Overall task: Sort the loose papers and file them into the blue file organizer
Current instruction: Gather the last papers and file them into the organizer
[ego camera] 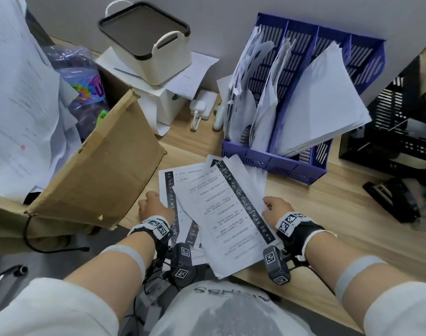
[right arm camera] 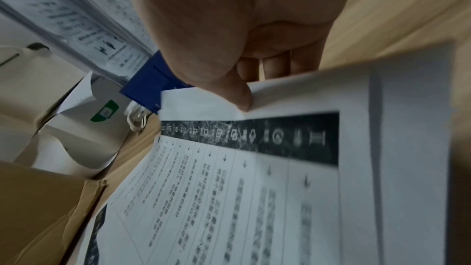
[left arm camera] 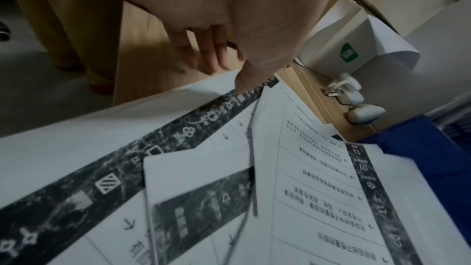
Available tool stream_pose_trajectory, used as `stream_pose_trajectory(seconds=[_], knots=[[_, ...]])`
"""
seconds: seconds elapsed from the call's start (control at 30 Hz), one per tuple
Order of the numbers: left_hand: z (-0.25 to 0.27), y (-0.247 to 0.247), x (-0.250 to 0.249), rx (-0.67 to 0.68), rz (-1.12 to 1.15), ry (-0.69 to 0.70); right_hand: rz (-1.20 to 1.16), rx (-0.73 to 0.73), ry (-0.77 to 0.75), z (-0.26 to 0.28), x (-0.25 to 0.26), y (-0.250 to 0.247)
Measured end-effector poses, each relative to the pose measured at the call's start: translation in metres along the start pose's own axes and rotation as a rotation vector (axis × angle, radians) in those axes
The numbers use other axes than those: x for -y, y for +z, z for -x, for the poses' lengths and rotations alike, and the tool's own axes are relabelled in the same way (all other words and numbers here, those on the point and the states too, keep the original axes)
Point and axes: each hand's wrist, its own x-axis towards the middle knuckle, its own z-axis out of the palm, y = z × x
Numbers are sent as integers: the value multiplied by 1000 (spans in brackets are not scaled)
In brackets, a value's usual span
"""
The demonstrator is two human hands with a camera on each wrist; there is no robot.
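Both hands grip printed papers [ego camera: 221, 209] over a wooden desk [ego camera: 328, 214]; blue file organizer [ego camera: 275, 163] against grey wall.

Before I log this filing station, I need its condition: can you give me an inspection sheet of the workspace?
Surface: wooden desk, papers spread at its front edge.
Job's things: blue file organizer, three slots holding paper; printed sheets in hand.
Clutter: cardboard box, white lidded bin, white charger, black crate.
Hands: left hand and right hand grip the sheets' edges.
Cables: black cord beside the box.
Surroundings: pale wall.
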Motion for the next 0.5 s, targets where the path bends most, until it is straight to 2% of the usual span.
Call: stream_pose_trajectory(seconds=[0.1,0.2,0.27,0.33,0.4,0.5], knots=[[3,1,-14,-23,-18,117,-40,-115,-13,2,-10,-19],[5,7,-31,136,51,174,-33,-205,-7,9,-16,-37],[7,12,-40,187,114,176,3,-257,24,14,-18,-48],[14,14,-49,187,230,202,145,-318,1,20,-14,-55],[25,14,-59,185,356,294,374,-370,-105,21,-6,-62],[49,5,-81,329,372,503,663,-334,-249,22,15,-66]])
